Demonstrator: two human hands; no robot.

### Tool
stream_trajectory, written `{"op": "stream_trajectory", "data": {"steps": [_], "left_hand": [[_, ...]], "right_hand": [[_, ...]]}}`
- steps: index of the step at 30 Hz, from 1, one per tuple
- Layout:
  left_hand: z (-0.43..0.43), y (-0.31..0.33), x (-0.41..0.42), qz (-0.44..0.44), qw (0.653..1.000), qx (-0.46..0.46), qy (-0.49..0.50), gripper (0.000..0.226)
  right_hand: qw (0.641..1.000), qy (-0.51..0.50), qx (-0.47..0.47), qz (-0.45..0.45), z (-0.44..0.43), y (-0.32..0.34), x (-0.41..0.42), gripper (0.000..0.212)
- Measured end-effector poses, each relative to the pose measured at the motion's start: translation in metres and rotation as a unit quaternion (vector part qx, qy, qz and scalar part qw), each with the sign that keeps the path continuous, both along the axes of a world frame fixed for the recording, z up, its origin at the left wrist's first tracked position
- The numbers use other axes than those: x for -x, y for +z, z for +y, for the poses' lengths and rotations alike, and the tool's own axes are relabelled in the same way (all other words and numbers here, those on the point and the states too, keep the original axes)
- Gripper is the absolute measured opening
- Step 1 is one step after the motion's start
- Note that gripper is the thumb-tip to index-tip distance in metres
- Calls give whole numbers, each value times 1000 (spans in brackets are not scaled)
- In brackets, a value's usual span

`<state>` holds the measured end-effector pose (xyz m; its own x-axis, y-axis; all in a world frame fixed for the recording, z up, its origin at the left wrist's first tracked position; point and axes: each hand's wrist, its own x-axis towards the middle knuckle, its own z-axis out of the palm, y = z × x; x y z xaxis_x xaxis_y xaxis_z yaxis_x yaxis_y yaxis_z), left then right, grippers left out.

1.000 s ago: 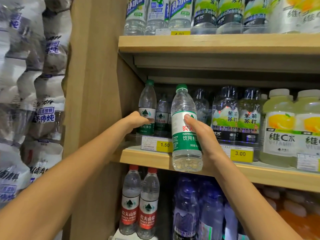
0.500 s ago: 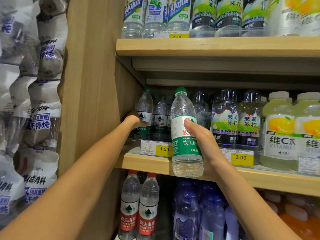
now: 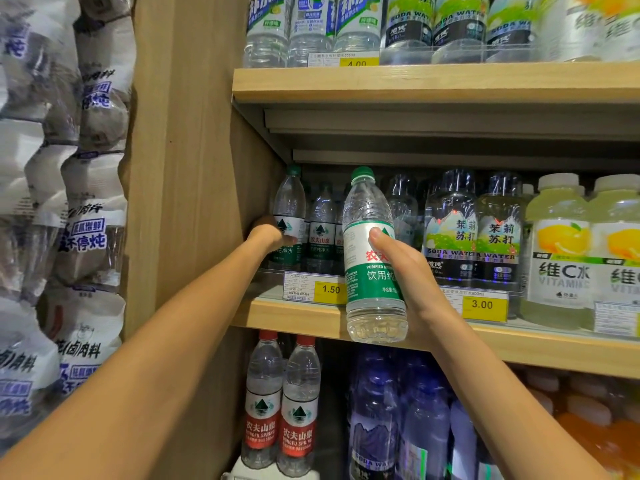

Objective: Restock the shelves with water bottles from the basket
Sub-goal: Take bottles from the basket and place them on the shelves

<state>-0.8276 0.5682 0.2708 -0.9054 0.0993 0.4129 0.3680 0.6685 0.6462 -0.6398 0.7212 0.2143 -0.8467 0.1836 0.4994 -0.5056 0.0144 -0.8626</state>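
barely shifted, right hand (image 3: 405, 271) grips the green-label bottle (image 3: 367, 209); left hand (image 3: 266, 233) clasps a shelved bottle (image 3: 290, 202); crowding it risks toppling neighbouring bottles (image 3: 322, 223).

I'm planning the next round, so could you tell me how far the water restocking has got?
Done: green-label bottles stand on the middle shelf. In hand: the right hand holds a fresh bottle before the shelf edge, while the left hand grips the leftmost bottle. Left: setting the fresh bottle in; the basket is out of view.

Bare left hand (image 3: 268, 233), bare right hand (image 3: 405, 268), bare forearms (image 3: 138, 358), slim wrists (image 3: 437, 318)
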Motion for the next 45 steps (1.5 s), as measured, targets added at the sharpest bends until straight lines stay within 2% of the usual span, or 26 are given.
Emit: {"op": "stream_trajectory", "data": {"steps": [3, 5, 7, 10, 12, 14, 17, 19, 21, 26, 29, 32, 36, 40, 43, 45], "left_hand": [[-1, 0, -6, -14, 1000, 18, 15, 64], [-1, -2, -13, -9, 998, 40, 46, 57], [0, -5, -24, 33, 994, 44, 89, 41], [5, -10, -46, 133, 986, -37, 96, 20], [10, -11, -63, 124, 984, -131, -12, 21], [15, -12, -88, 30, 960, -214, -179, 31], [17, -12, -117, -68, 920, -198, -332, 47], [17, -11, -124, -77, 911, -172, -368, 50], [15, -8, -125, -72, 917, -166, -355, 47], [13, 8, -122, -85, 907, -243, -333, 40], [13, 22, -117, -64, 909, -287, -297, 35], [13, 34, -109, -53, 914, -295, -272, 48], [14, 42, -101, -41, 921, -302, -242, 58], [8, 43, -100, -34, 944, -225, -238, 59], [5, 38, -96, -21, 954, -199, -224, 68], [4, 32, -91, -21, 953, -205, -223, 71]], "right_hand": [[1000, 0, 1, 1, -1, 0, 0, 42], [1000, -2, -2, 1, -1, 1, 0, 41], [1000, -3, -3, -1, -1, 1, 0, 39], [1000, -7, 2, -3, -2, 2, -1, 37], [1000, -10, 7, -5, -2, 3, -1, 37], [1000, -10, 3, -6, -3, 3, -2, 35], [1000, -13, -10, -1, -4, 5, -4, 32], [1000, -16, -24, -2, -5, 7, -5, 34], [998, -23, -54, -17, -5, 12, -5, 37], [992, 0, -114, -58, -5, 36, -1, 51], [984, 7, -162, -77, -5, 53, -2, 42], [970, -51, -220, -85, -9, 64, 1, 37], [978, -82, -177, -68, -14, 71, 13, 36], [986, -96, -132, -27, -18, 70, 31, 36], [987, -116, -106, -14, -22, 64, 50, 58], [982, -137, -128, -23, -23, 61, 62, 66]]}}
